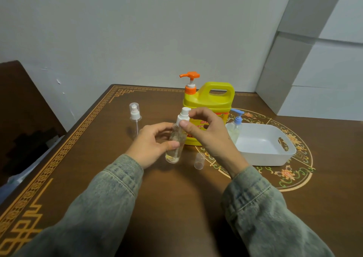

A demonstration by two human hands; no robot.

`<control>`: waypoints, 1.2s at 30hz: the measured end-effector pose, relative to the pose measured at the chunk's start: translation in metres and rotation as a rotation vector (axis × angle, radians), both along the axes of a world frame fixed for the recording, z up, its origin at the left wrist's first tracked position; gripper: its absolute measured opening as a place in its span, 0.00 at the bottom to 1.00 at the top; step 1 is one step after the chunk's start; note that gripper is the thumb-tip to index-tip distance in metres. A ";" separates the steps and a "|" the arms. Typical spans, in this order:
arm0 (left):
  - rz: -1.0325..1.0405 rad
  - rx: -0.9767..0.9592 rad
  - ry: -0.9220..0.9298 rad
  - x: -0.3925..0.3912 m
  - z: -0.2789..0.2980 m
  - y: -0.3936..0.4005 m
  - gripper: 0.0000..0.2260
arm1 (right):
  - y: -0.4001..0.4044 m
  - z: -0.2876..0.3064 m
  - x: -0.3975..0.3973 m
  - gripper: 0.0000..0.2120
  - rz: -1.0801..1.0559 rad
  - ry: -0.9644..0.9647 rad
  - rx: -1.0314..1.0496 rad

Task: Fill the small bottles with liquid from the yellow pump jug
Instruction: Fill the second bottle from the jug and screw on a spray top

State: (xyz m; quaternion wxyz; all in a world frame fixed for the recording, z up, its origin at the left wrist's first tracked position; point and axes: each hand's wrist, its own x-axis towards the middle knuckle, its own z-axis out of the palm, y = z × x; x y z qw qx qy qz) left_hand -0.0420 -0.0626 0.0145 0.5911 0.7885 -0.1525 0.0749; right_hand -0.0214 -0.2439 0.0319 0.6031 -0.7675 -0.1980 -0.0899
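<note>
While your left hand (152,144) wraps the clear spray bottle (175,142) at the centre of the frame and your right hand (206,131) pinches its white spray head (183,116) between thumb and fingers, the bottle sits tilted above the desk (176,197). Twist too hard and the thin, smooth plastic may slip in your grip or tip, spilling the little liquid pooled at its base. The loose clear cap (199,160), a small rounded cylinder lying just right of the bottle, could roll if your wrist nudges it. Behind your hands stands the yellow pump jug (211,107), glossy and blocky, with an orange pump. A second capped spray bottle (135,119) stands at left; a blue-pump bottle (235,129) leans in the white tray (265,158) at right.
</note>
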 end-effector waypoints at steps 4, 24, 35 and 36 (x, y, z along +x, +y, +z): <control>-0.004 0.021 -0.024 -0.002 0.004 -0.002 0.20 | -0.005 0.001 0.000 0.18 0.068 0.004 0.027; -0.001 0.115 -0.005 0.002 -0.003 0.002 0.19 | -0.007 0.008 0.001 0.19 0.125 -0.011 0.014; 0.021 0.096 0.000 0.001 -0.002 0.000 0.20 | -0.007 0.009 -0.004 0.20 0.172 0.018 0.032; 0.020 0.088 0.006 0.000 -0.001 0.000 0.20 | -0.008 0.008 -0.003 0.18 0.186 0.020 0.049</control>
